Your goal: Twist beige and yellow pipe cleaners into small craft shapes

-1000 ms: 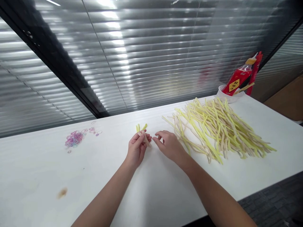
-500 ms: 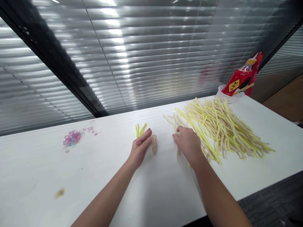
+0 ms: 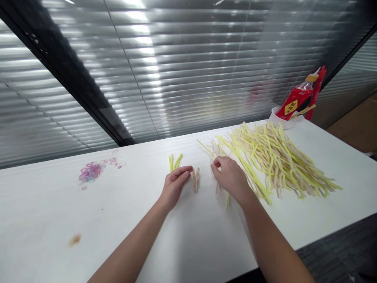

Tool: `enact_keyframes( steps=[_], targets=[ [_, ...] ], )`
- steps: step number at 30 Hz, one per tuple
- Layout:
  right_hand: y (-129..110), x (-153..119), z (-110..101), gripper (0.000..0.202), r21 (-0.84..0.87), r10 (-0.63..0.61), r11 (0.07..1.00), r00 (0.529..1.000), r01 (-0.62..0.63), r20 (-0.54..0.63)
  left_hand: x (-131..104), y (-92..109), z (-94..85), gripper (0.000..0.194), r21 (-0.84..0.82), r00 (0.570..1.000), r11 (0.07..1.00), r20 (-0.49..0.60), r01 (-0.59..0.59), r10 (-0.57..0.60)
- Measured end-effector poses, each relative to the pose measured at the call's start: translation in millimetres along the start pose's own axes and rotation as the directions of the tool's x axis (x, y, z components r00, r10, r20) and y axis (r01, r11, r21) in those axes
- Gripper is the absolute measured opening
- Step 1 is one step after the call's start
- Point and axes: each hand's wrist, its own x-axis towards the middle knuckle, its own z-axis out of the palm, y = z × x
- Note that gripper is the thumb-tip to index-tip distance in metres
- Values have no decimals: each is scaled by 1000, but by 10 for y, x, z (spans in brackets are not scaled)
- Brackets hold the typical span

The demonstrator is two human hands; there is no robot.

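Note:
My left hand (image 3: 176, 188) rests on edge on the table with its fingers stretched out. Just past its fingertips is a short beige bundle of strands (image 3: 196, 180), spread into a narrow V. Behind the same hand a few short yellow strands (image 3: 175, 161) stick out, their lower ends hidden. My right hand (image 3: 231, 176) is closed in a pinch over loose strands at the left edge of the big pile. From under it show a thin yellow strand (image 3: 204, 146) and a beige end (image 3: 217, 188); the fingers cover exactly what they grip.
A large pile of yellow and beige strands (image 3: 282, 161) covers the table's right side. Behind it, a red-labelled bottle (image 3: 297, 98) leans in a clear plastic tub (image 3: 275, 114). Small pink and purple rings (image 3: 90, 171) lie at left. Window blinds (image 3: 188, 78) border the back edge.
My right hand has shifted slightly left, and the yellow strand under it has slid left too. The beige bundle has moved a little right and looks narrower and more split. My left fingertips reach slightly lower.

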Motion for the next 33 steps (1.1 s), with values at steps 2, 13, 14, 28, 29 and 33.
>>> enact_keyframes(
  steps=[2, 13, 14, 28, 29, 33],
  targets=[
    [-22, -11, 21, 15, 179, -62, 982, 998, 61, -3, 0, -6, 0, 31, 9, 1000, 1000, 3, 1, -1],
    [-68, 3, 76, 26, 758, 37, 649, 998, -70, 60, -3, 8, 13, 33, 7, 1000, 1000, 4, 11, -11],
    [-59, 14, 68, 26, 773, 70, 628, 996, -85, 52, -3, 9, 15, 33, 7, 1000, 1000, 2, 12, -12],
    [57, 43, -137, 35, 931, -28, 202, 948, -305, 317, -3, 5, 9, 31, -4, 1000, 1000, 15, 16, -15],
    [68, 46, -138, 34, 921, -32, 222, 942, -319, 334, -4, 5, 10, 32, -7, 1000, 1000, 17, 12, -12],
    [48, 38, -119, 28, 834, -66, 400, 895, -381, 441, -1, 0, 9, 35, -27, 999, 999, 20, -30, 30]
  ],
)
